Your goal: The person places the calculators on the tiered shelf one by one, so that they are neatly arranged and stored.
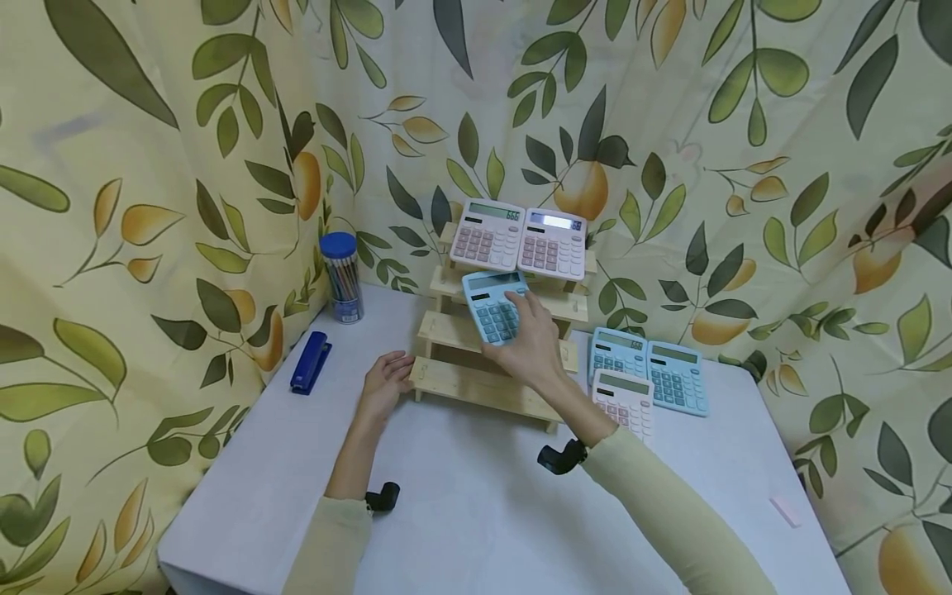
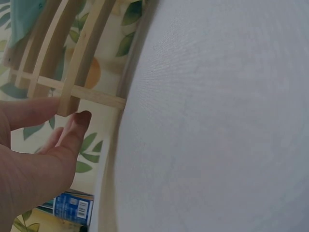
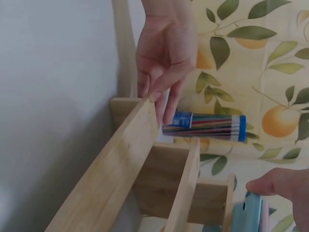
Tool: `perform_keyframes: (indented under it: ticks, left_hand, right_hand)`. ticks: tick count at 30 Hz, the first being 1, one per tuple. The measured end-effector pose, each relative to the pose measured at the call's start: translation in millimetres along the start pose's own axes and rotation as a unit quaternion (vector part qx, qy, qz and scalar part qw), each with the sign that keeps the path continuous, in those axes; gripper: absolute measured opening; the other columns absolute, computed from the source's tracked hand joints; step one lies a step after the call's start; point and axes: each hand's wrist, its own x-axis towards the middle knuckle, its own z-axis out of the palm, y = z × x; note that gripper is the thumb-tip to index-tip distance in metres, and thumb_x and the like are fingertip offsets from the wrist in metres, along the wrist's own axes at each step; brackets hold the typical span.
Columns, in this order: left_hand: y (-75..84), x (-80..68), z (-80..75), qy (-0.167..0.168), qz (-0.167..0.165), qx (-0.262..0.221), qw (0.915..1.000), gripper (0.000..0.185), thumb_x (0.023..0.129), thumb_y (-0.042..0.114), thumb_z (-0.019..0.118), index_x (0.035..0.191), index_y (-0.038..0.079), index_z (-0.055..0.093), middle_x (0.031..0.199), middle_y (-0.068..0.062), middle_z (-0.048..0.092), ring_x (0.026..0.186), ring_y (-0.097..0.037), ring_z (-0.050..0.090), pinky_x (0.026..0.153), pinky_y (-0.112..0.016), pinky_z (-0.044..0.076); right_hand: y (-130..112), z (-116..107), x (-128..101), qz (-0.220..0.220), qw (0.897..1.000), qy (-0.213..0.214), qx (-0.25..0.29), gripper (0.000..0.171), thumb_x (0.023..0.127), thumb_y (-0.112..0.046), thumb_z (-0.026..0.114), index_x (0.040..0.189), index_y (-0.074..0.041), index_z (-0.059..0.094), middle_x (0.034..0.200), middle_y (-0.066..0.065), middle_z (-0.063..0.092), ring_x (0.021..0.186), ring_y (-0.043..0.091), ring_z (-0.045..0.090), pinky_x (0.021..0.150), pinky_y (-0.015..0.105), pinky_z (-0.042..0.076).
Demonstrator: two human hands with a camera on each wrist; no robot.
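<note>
- While the right hand (image 1: 531,343) grips a blue calculator (image 1: 494,304) at the centre of the head view, its fingers curl over the keypad's right side and hold the calculator tilted against the third step up of the wooden rack (image 1: 476,384).
- In the right wrist view the same calculator (image 3: 247,213) shows edge-on at the lower right, pinched by the right hand's fingers (image 3: 270,186).
- The left hand (image 1: 383,382) rests at the rack's lower left end, just left of centre, fingers relaxed and straight, tips touching the lowest step; nothing is held.
- In the left wrist view the left hand's fingers (image 2: 72,133) lie against the rack's end post (image 2: 79,63) at the upper left.
- Two pink calculators (image 1: 518,238) stand side by side on the rack's top step, above centre, with lit displays.
- Right of the rack, two blue calculators (image 1: 647,369) and one pink calculator (image 1: 626,401) lie flat on the desk (image 1: 476,521), just beside one another.
- A pencil tub (image 1: 341,277) with a blue lid stands at the desk's far left corner.
- A blue stapler (image 1: 310,362) lies near it, toward the left edge.
- A small pink eraser (image 1: 785,511) lies at the lower right, well apart from the rest.
- Leaf-print curtains (image 1: 149,165) hang behind and to both sides.
</note>
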Motion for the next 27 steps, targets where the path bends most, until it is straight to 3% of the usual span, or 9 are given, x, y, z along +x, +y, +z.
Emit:
perform_keyframes:
  ticks: [14,27]
  left_hand:
    - [0.1,-0.3,0.6,0.002,0.0,-0.005,1.0,0.067,0.087,-0.025,0.055,0.15,-0.01,0.039,0.149,-0.03,0.051,0.142,-0.04,0.049,0.116,-0.043,0.046]
    - [-0.4,-0.3,-0.5,-0.003,0.004,-0.012,0.9999,0.066,0.088,-0.025,0.054,0.15,-0.01,0.039,0.149,-0.03,0.05,0.142,-0.041,0.048,0.118,-0.046,0.044]
  right_hand:
    - [-15,17,13,0.007,1.0,0.018,-0.009,0.091,0.074,-0.04,0.091,0.149,-0.01,0.051,0.164,0.024,0.035,0.142,0.044,0.042,0.116,0.063,0.033]
    - [-16,29,15,-0.005,0.997,0.071,0.02,0.08,0.077,-0.037,0.089,0.142,-0.006,0.055,0.16,0.025,0.039,0.136,0.043,0.045,0.114,0.062,0.035]
